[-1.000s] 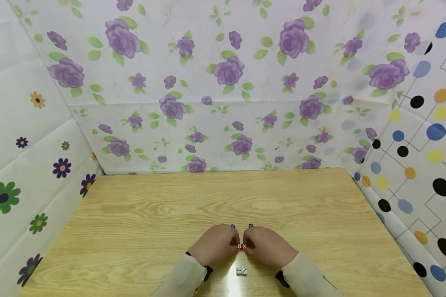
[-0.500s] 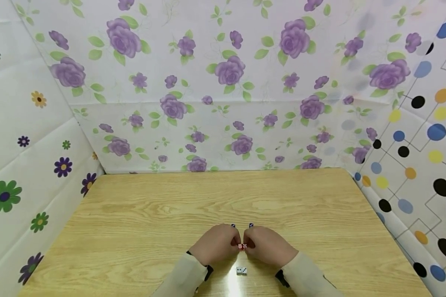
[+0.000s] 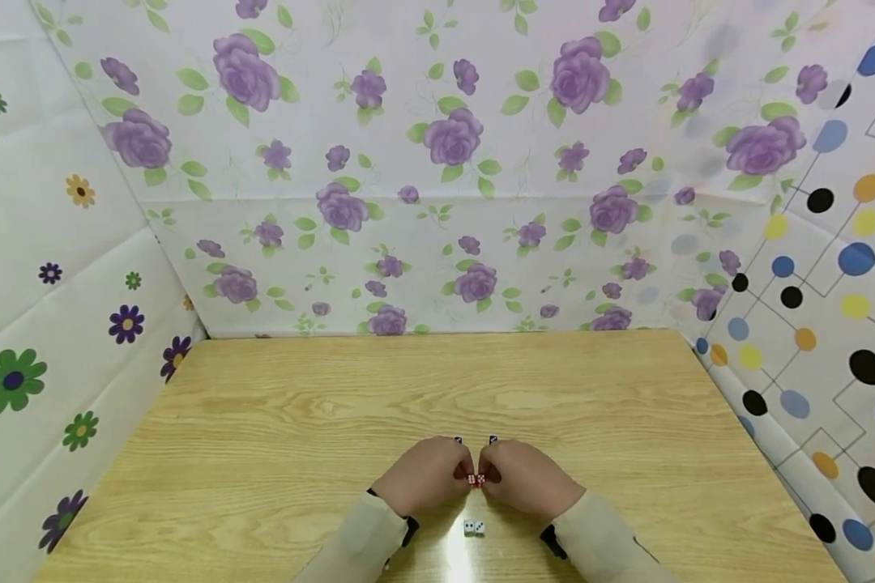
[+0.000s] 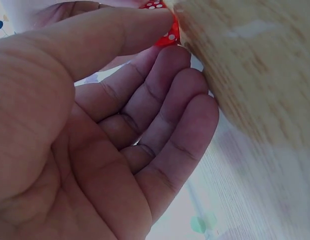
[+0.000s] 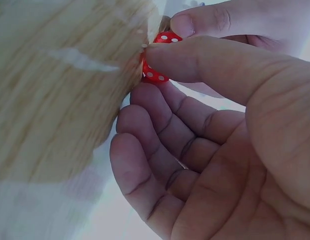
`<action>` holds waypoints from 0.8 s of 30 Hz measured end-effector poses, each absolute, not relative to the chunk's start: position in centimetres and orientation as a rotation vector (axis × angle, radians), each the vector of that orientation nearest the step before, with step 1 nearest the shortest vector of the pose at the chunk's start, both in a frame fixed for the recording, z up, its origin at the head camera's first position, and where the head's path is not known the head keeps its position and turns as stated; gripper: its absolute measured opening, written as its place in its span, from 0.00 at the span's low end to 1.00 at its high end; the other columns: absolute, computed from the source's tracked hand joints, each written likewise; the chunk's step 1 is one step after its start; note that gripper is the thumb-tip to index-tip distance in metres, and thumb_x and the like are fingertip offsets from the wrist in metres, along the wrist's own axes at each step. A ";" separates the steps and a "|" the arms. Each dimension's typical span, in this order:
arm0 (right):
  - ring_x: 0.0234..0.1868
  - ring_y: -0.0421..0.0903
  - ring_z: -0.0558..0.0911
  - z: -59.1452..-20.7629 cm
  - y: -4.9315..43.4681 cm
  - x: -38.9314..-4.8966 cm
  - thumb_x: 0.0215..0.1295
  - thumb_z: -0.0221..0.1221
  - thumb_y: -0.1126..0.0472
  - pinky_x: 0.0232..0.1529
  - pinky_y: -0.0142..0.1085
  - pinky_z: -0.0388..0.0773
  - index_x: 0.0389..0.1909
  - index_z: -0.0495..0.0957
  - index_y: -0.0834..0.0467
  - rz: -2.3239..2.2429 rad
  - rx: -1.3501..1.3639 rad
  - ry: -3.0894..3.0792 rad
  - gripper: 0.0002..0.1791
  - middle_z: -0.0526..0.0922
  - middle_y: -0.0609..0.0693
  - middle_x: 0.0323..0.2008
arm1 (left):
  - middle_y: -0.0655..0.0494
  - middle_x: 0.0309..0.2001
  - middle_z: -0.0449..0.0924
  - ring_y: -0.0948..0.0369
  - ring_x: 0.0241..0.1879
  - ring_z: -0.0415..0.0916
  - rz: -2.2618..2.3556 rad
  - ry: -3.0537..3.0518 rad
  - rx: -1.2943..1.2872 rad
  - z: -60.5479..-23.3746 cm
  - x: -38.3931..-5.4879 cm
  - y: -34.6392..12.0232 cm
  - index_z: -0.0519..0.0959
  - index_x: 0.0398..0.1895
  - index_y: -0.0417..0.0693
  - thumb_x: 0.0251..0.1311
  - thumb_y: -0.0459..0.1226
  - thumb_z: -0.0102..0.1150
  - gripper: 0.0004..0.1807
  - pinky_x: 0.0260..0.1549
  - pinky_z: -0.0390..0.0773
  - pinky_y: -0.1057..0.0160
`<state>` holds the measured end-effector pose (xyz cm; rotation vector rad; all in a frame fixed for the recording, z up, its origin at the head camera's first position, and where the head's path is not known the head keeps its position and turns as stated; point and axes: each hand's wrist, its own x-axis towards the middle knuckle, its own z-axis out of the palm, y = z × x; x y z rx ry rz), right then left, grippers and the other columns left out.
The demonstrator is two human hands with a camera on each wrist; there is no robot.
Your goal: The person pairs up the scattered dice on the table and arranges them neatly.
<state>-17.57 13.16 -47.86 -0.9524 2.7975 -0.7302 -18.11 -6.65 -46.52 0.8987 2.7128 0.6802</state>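
Two red dice with white dots sit side by side on the wooden table, between my two hands. My left hand (image 3: 426, 476) pinches the left red die (image 3: 471, 480) between thumb and index finger. On the other side, my right hand (image 3: 527, 479) pinches the right red die (image 3: 480, 479) the same way. In the right wrist view that red die (image 5: 156, 76) shows under the thumb, close to the tabletop. The left wrist view shows red dice (image 4: 170, 37) partly covered by the left thumb. The other fingers of both hands are bent, their tips near the wood.
Nearer the body, a pair of white dice, left (image 3: 469, 528) and right (image 3: 480, 528), stand together. Beyond the hands are two dark blue dice, left (image 3: 458, 440) and right (image 3: 492, 440), set apart and partly hidden. Patterned cloths (image 3: 437, 243) surround the table (image 3: 299, 389).
The head view has shifted very slightly. Both hands keep their pinch on the red dice at nearly the same spot; the white and blue dice have stayed put.
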 end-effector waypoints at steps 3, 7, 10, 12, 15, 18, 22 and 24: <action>0.26 0.33 0.70 -47.8 13.3 -17.6 0.62 0.68 0.68 0.30 0.30 0.72 0.28 0.82 0.55 -0.734 -0.957 2.792 0.06 0.77 0.41 0.24 | 0.68 0.30 0.82 0.73 0.29 0.73 0.684 2.713 0.898 -46.5 -18.1 -6.6 0.88 0.32 0.50 0.61 0.37 0.71 0.02 0.33 0.75 0.71; 0.26 0.33 0.70 -47.7 13.3 -17.6 0.62 0.68 0.68 0.30 0.30 0.72 0.29 0.81 0.56 -0.739 -0.959 2.782 0.07 0.77 0.41 0.24 | 0.68 0.30 0.82 0.73 0.30 0.73 0.696 2.705 0.898 -46.5 -18.2 -6.6 0.88 0.32 0.50 0.62 0.37 0.71 0.02 0.34 0.76 0.71; 0.26 0.34 0.70 -47.6 13.2 -17.6 0.62 0.68 0.68 0.30 0.30 0.71 0.29 0.82 0.56 -0.742 -0.951 2.772 0.06 0.77 0.41 0.24 | 0.68 0.30 0.83 0.73 0.30 0.74 0.708 2.703 0.898 -46.5 -18.2 -6.7 0.88 0.32 0.50 0.62 0.37 0.71 0.02 0.34 0.76 0.71; 0.26 0.34 0.70 -47.5 13.3 -17.6 0.62 0.68 0.68 0.30 0.30 0.71 0.30 0.82 0.56 -0.747 -0.934 2.757 0.06 0.77 0.41 0.24 | 0.68 0.30 0.83 0.73 0.31 0.74 0.712 2.700 0.899 -46.4 -18.2 -6.9 0.88 0.33 0.50 0.62 0.37 0.72 0.02 0.34 0.77 0.70; 0.26 0.34 0.70 -47.4 13.7 -17.6 0.61 0.67 0.67 0.31 0.31 0.71 0.31 0.81 0.54 -0.757 -0.904 2.729 0.05 0.76 0.40 0.24 | 0.66 0.33 0.84 0.72 0.34 0.77 0.715 2.687 0.888 -46.0 -18.2 -7.3 0.88 0.35 0.50 0.63 0.35 0.69 0.01 0.37 0.78 0.69; 0.26 0.34 0.71 -47.1 14.4 -17.7 0.62 0.65 0.65 0.31 0.33 0.72 0.33 0.81 0.53 -0.758 -0.864 2.734 0.04 0.75 0.39 0.25 | 0.64 0.36 0.84 0.70 0.35 0.78 0.733 2.675 0.848 -45.4 -18.3 -8.0 0.87 0.40 0.49 0.65 0.33 0.64 0.05 0.39 0.79 0.67; 0.28 0.35 0.73 -46.6 15.4 -18.1 0.65 0.65 0.63 0.33 0.35 0.75 0.36 0.82 0.53 -0.717 -0.791 2.826 0.02 0.77 0.39 0.28 | 0.61 0.37 0.81 0.67 0.33 0.75 0.753 2.712 0.799 -44.9 -19.1 -8.9 0.84 0.47 0.47 0.68 0.36 0.64 0.08 0.37 0.79 0.64; 0.29 0.36 0.73 -46.2 15.6 -18.4 0.66 0.65 0.62 0.33 0.36 0.75 0.37 0.82 0.54 -0.706 -0.734 2.866 0.02 0.77 0.40 0.29 | 0.59 0.39 0.80 0.65 0.34 0.75 0.747 2.741 0.791 -44.8 -19.5 -9.2 0.82 0.50 0.46 0.67 0.37 0.66 0.11 0.36 0.78 0.63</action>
